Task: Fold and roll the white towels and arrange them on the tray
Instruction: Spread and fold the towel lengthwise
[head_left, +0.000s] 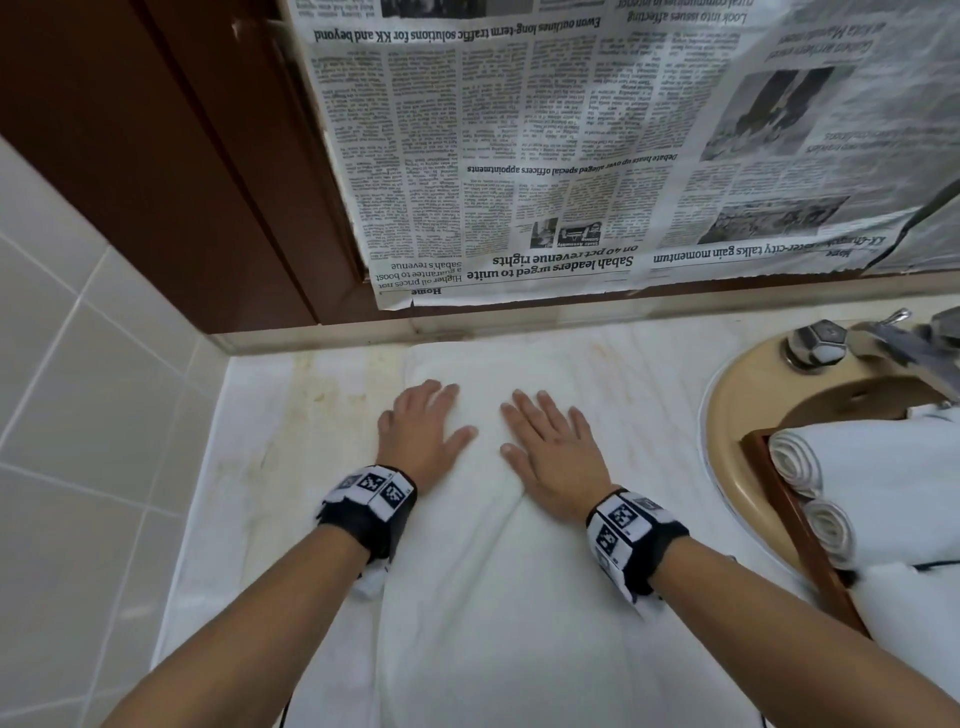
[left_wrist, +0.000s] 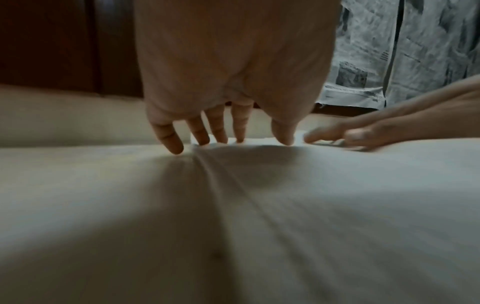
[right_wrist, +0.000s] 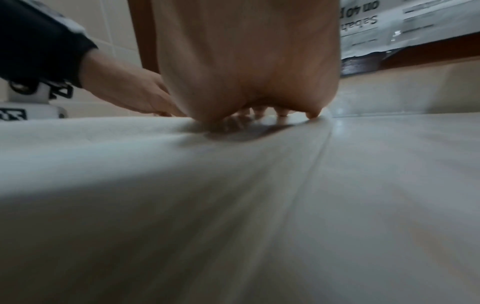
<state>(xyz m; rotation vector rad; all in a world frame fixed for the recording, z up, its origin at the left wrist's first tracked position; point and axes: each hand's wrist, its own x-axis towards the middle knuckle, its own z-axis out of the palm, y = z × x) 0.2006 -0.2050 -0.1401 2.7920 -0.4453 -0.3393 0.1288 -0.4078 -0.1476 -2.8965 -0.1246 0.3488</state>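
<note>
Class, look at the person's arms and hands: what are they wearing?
Both forearms are bare, with no sleeves. Each wrist carries a black band bearing white panels printed with black square code markers. The left hand and right hand wear no gloves.

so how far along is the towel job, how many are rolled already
Done: two rolled towels lie on the wooden tray over the sink; more may be hidden beyond the frame edge. In hand: the left hand and right hand press flat on a folded white towel on the counter. Left: roll this one and set it on the tray.
</note>
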